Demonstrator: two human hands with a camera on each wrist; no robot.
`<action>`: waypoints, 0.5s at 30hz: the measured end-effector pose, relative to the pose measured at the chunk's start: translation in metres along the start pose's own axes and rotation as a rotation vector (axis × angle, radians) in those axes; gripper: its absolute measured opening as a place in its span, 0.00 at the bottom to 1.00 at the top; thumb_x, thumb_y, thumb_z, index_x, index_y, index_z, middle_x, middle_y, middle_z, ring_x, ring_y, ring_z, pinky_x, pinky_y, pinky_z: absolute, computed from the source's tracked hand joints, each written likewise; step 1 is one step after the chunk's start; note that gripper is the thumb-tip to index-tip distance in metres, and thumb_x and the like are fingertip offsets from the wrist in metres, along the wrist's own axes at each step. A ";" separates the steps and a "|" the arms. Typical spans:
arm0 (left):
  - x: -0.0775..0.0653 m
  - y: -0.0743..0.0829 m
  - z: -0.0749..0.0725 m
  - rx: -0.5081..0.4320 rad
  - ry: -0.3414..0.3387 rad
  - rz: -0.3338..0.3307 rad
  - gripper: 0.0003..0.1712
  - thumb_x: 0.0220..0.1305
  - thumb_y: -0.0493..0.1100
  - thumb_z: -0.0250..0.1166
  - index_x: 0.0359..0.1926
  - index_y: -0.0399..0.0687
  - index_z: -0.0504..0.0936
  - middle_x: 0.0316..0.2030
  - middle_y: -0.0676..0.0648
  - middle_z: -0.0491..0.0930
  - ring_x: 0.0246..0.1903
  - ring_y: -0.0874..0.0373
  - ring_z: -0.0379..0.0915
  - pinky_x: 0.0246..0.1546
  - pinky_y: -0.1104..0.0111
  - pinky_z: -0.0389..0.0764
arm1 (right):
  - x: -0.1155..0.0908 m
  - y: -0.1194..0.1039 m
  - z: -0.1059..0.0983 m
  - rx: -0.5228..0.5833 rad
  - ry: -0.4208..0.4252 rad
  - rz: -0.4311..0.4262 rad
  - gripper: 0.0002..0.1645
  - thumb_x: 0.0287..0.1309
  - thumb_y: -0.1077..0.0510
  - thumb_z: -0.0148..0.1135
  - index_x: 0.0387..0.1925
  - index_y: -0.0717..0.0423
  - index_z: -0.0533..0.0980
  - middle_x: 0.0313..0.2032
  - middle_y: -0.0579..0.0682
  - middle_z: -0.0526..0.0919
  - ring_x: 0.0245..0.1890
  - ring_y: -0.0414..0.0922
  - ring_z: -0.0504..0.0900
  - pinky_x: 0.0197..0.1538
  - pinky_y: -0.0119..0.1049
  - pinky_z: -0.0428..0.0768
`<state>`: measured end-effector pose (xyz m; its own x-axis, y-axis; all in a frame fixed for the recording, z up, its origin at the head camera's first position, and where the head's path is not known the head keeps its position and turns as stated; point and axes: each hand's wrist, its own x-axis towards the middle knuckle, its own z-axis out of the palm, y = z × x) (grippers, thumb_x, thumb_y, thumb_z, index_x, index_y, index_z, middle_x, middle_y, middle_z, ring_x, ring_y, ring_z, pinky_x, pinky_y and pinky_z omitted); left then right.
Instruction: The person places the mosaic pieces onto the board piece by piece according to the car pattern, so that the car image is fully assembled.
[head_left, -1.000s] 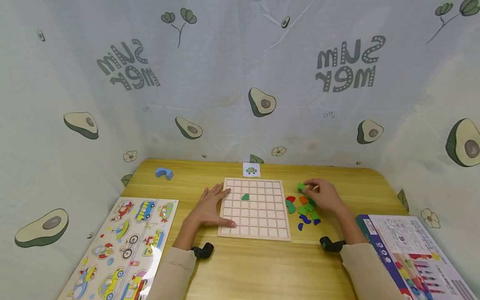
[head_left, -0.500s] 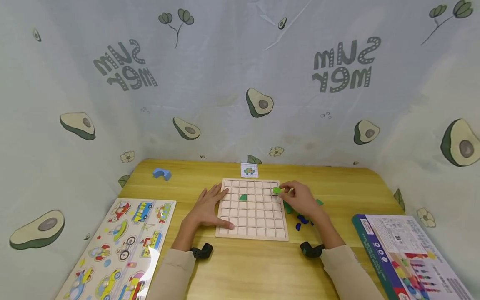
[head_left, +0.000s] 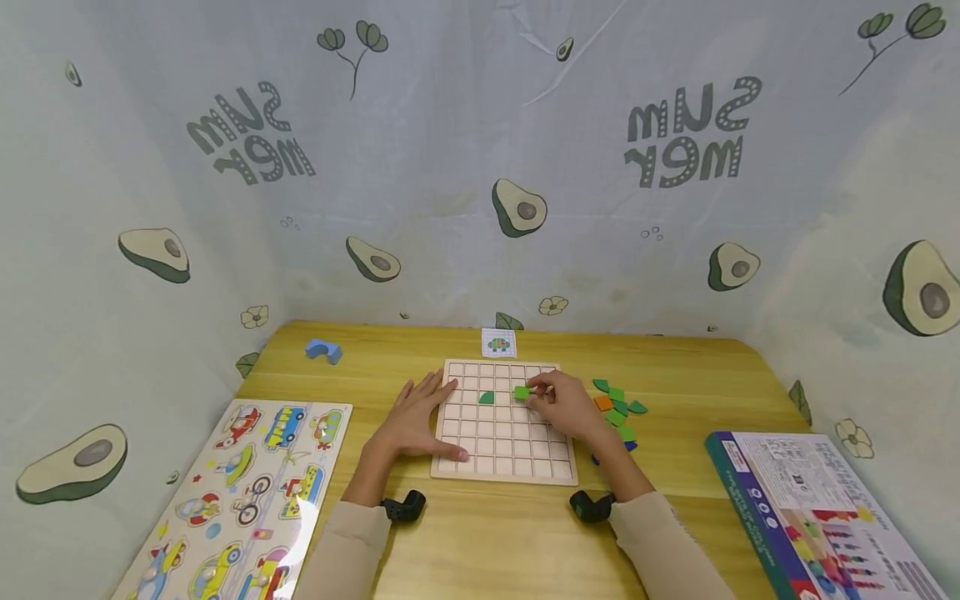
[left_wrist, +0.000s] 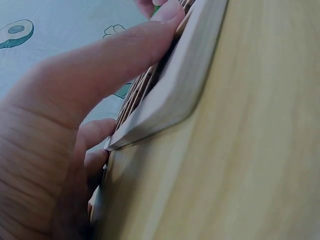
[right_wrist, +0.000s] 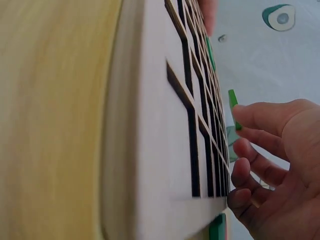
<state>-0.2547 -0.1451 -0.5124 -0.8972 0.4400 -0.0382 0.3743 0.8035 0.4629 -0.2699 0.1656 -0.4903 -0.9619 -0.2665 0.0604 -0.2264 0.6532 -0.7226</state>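
Observation:
A wooden grid board [head_left: 504,468] lies in the middle of the table. My left hand [head_left: 417,421] rests on its left edge, thumb and fingers spread over the rim. Between thumb and fingertips my right hand [head_left: 567,407] pinches a light green square tile [head_left: 522,392], held just above the board's upper right cells. In the right wrist view the tile [right_wrist: 233,107] stands apart from the grid. A dark green quarter-circle piece [head_left: 487,397] sits in a cell left of it. Several loose pieces lie right of the board, including an orange square [head_left: 603,402]; my right forearm hides some.
A small card with a turtle picture [head_left: 498,342] lies behind the board. At the back left is a blue arch block [head_left: 324,351]. A vehicle puzzle board [head_left: 247,492] lies at the left, a printed box [head_left: 817,508] at the right.
My right hand has picked up the light green tile from the loose pieces and carried it left over the board. The left hand stays on the board's edge.

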 end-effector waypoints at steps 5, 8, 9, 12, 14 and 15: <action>0.000 0.000 -0.002 -0.013 0.002 -0.006 0.74 0.38 0.77 0.77 0.83 0.59 0.53 0.84 0.46 0.41 0.83 0.49 0.35 0.82 0.47 0.34 | 0.004 -0.009 0.007 -0.014 0.005 0.012 0.14 0.66 0.60 0.67 0.51 0.59 0.83 0.38 0.52 0.80 0.33 0.44 0.71 0.37 0.35 0.70; -0.001 0.001 -0.003 -0.017 -0.001 -0.009 0.74 0.39 0.76 0.77 0.83 0.59 0.53 0.84 0.46 0.41 0.83 0.49 0.34 0.82 0.47 0.34 | 0.006 -0.013 0.011 -0.011 0.006 0.021 0.14 0.65 0.60 0.67 0.51 0.59 0.84 0.37 0.51 0.80 0.33 0.45 0.71 0.37 0.35 0.70; -0.001 0.001 -0.003 -0.017 -0.003 -0.010 0.74 0.39 0.76 0.77 0.83 0.59 0.53 0.84 0.47 0.41 0.83 0.49 0.34 0.82 0.47 0.34 | 0.006 -0.014 0.012 -0.015 0.002 0.020 0.14 0.65 0.60 0.67 0.51 0.59 0.84 0.37 0.51 0.80 0.33 0.45 0.71 0.38 0.35 0.70; -0.001 0.002 -0.004 -0.018 -0.003 -0.010 0.74 0.39 0.76 0.77 0.83 0.58 0.53 0.83 0.46 0.41 0.83 0.49 0.35 0.82 0.47 0.34 | 0.008 -0.016 0.015 -0.028 -0.012 0.015 0.14 0.65 0.60 0.68 0.51 0.58 0.84 0.36 0.50 0.79 0.33 0.44 0.70 0.38 0.35 0.69; -0.001 0.003 -0.003 -0.020 -0.004 -0.010 0.74 0.39 0.76 0.77 0.83 0.58 0.53 0.83 0.46 0.41 0.83 0.49 0.35 0.82 0.47 0.34 | 0.009 -0.017 0.016 -0.035 -0.022 0.008 0.14 0.65 0.60 0.68 0.51 0.57 0.84 0.35 0.50 0.78 0.32 0.44 0.70 0.37 0.36 0.69; -0.001 0.003 -0.003 -0.022 -0.004 -0.009 0.74 0.40 0.76 0.77 0.83 0.58 0.53 0.83 0.46 0.41 0.83 0.49 0.35 0.82 0.47 0.34 | 0.009 -0.018 0.017 -0.038 -0.027 0.004 0.14 0.65 0.59 0.68 0.51 0.57 0.85 0.34 0.50 0.78 0.31 0.44 0.70 0.37 0.36 0.68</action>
<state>-0.2538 -0.1445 -0.5085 -0.8993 0.4348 -0.0461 0.3614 0.7984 0.4816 -0.2715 0.1396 -0.4884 -0.9584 -0.2828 0.0382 -0.2286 0.6806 -0.6961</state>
